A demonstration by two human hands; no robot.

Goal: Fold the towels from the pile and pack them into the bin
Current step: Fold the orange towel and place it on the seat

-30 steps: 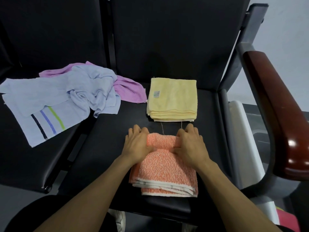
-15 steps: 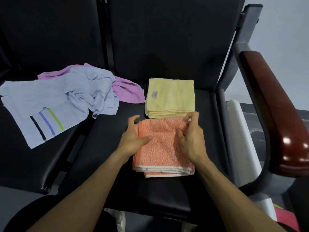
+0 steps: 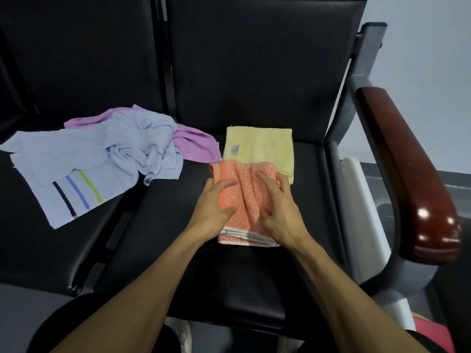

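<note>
A folded orange-and-white towel (image 3: pixel 248 192) is held just above the black seat (image 3: pixel 178 225), its far end over the near edge of a folded yellow towel (image 3: pixel 260 146). My left hand (image 3: pixel 212 208) grips its left side with the thumb on top. My right hand (image 3: pixel 281 212) grips its right side, fingers curled round the edge. The cloth buckles between the two hands. To the left, a crumpled light-blue striped towel (image 3: pixel 102 159) lies over a purple towel (image 3: pixel 196 146).
Black seat backs rise behind. A dark red wooden armrest (image 3: pixel 413 179) on a grey frame stands at the right. Beside the seat on the right shows a white bin rim (image 3: pixel 356 189). Something pink (image 3: pixel 428 335) is at the bottom right corner.
Both hands went from pressing flat on the orange towel to gripping its sides. The towel moved away from me onto the yellow towel's near edge and now buckles in the middle.
</note>
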